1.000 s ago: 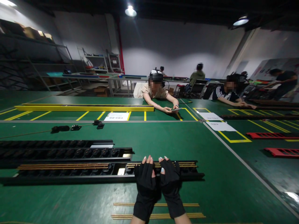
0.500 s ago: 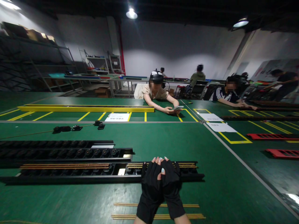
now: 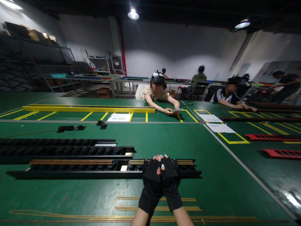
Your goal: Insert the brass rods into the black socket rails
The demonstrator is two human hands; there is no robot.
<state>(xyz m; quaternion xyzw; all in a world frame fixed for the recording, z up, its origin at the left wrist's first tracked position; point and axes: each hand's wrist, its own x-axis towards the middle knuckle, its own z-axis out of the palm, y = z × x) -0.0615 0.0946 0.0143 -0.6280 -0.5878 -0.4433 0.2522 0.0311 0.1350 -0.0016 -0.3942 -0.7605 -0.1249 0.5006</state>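
Note:
My left hand [image 3: 151,175] and my right hand [image 3: 169,174], both in black fingerless gloves, rest side by side on a long black rail [image 3: 82,174]. Their inner edges touch, and the fingertips point away from me near the rail's far side. Both look laid flat, without anything visibly gripped. Thin brass rods [image 3: 136,162] lie along the rail and pass behind my hands. More copper-coloured rods [image 3: 70,162] lie on its left part. Between my wrists and the table's near edge are loose brass rods [image 3: 134,208], partly covered by my forearms.
Two more black rails [image 3: 123,154] lie beyond on the left. Farther off are small black parts on a wire [image 3: 68,128], a yellow rail [image 3: 89,109] and red frames [image 3: 282,153]. Across the green table [image 3: 164,135], a person [image 3: 157,94] holds a phone [image 3: 176,110].
My view has tipped down slightly, so more long rods show at the near edge. My hands keep their place on the rail.

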